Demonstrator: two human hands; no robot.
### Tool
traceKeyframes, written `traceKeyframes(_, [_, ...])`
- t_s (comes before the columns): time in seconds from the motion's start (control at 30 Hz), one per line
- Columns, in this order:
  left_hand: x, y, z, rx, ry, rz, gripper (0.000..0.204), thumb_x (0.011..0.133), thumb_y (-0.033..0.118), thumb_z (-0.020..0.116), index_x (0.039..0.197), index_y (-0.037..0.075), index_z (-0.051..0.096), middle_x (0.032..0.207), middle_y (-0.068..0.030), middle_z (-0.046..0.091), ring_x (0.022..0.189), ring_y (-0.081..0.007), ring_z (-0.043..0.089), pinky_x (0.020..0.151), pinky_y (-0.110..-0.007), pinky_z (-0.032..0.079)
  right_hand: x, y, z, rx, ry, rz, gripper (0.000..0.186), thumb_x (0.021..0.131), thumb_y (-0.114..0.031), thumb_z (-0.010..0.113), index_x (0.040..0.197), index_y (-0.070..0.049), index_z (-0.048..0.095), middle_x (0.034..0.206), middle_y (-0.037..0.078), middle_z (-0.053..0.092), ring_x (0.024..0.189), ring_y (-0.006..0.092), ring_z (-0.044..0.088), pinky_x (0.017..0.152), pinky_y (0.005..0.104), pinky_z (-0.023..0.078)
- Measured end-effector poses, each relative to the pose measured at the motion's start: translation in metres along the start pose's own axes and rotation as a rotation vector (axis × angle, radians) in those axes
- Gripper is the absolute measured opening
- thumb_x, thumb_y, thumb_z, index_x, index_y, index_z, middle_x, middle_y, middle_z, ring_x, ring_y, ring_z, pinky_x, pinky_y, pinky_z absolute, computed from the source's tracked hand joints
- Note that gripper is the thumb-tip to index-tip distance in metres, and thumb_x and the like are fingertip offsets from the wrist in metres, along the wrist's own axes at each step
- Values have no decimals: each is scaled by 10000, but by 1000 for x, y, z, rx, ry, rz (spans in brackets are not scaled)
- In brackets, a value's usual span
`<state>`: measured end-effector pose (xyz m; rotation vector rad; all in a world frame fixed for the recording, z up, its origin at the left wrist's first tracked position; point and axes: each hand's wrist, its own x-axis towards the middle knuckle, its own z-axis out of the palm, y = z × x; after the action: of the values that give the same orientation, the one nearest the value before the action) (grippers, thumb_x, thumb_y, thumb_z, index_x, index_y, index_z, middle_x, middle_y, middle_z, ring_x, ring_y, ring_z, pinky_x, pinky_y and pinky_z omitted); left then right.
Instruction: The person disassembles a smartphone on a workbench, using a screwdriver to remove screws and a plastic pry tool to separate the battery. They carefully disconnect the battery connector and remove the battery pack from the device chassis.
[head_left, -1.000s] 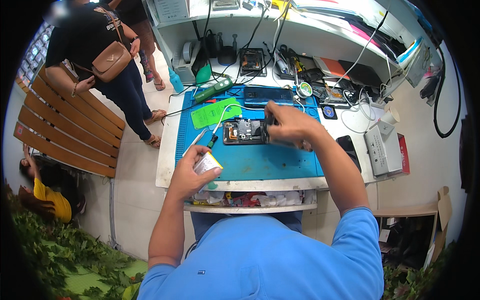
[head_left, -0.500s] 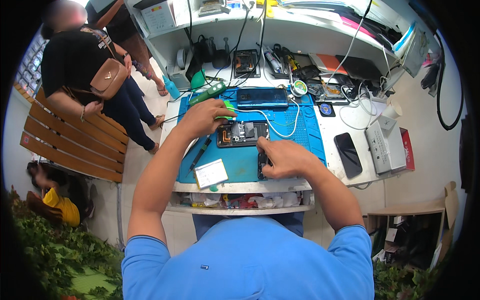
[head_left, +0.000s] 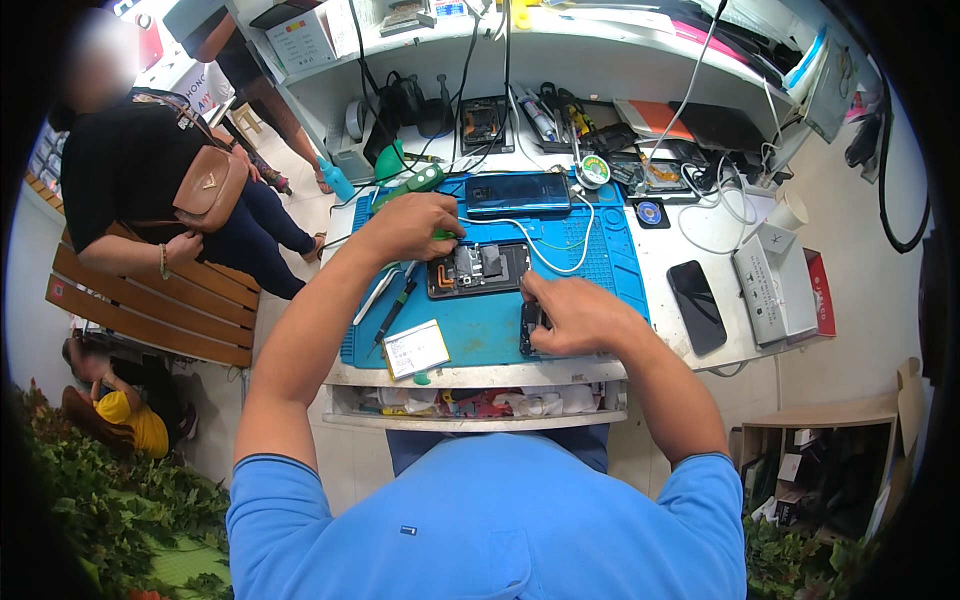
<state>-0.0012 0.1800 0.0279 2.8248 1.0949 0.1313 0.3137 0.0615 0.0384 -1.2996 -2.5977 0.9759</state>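
Observation:
An opened phone [head_left: 512,284] lies on the blue work mat [head_left: 470,335], its inner parts and an orange flex cable showing. My left hand [head_left: 415,228] is over the mat at the phone's upper left, fingers pinched on a small green thing [head_left: 444,235] whose kind is mostly hidden. To the phone's lower right, my right hand [head_left: 580,315] grips a black phone part [head_left: 530,335] by its right side; my fingers hide some of it. A flat white phone battery [head_left: 416,350] lies near the mat's front edge. Beside it is a dark screwdriver [head_left: 394,312].
A blue-backed phone [head_left: 517,194] and a white cable [head_left: 560,268] lie beyond the opened phone. At right are a dark phone [head_left: 697,306] and white box [head_left: 765,285]. An open drawer [head_left: 475,424] juts out in front. A person [head_left: 130,180] stands at left.
The view has shifted slightly. My left hand stays pinched near the opened phone; the green thing now shows below its fingers. My right hand keeps the black part. The person at left has shifted.

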Motion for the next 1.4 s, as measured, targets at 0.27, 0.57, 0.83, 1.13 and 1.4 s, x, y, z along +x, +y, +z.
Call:
traceKeyframes(0.27, [5, 5, 3, 35, -27, 8, 152, 899, 221, 840, 1014, 136, 888, 1013, -36, 762, 925, -278, 766, 849, -419, 618, 22, -3, -18, -77, 94, -75, 497, 808, -253, 699, 1203, 43, 646, 905, 285, 736, 885, 494, 715, 818, 581, 549])
traceKeyframes(0.57, [-4, 2, 17, 6, 79, -10, 133, 871, 204, 834, 936, 88, 836, 946, -88, 776, 885, -311, 774, 811, -435, 616, 19, 5, -9, -56, 73, -65, 525, 791, -255, 701, 1215, 49, 650, 824, 268, 720, 816, 482, 707, 776, 563, 543])
traceKeyframes(0.83, [1, 1, 5, -222, -72, -147, 148, 873, 158, 868, 945, 37, 821, 926, -129, 790, 843, -299, 778, 796, -414, 613, 4, 0, -11, -39, 24, 20, 504, 816, -230, 699, 1226, 60, 648, 922, 301, 750, 924, 498, 729, 867, 581, 563])
traceKeyframes(1.13, [-13, 23, -18, -486, -204, -70, 181, 956, 117, 847, 1126, 57, 867, 976, -121, 809, 901, -265, 774, 827, -387, 597, -1, -1, -20, 140, 41, 60, 491, 865, -209, 661, 1274, 62, 685, 1012, 315, 771, 986, 486, 745, 908, 548, 579])
traceKeyframes(1.4, [-36, 11, -8, -414, 68, -117, 192, 1005, 109, 799, 1181, 58, 858, 1036, -139, 810, 933, -285, 767, 842, -396, 587, 80, -9, -15, -56, 120, -210, 460, 948, -206, 555, 1283, 53, 735, 1253, 315, 751, 1201, 464, 710, 1089, 540, 542])
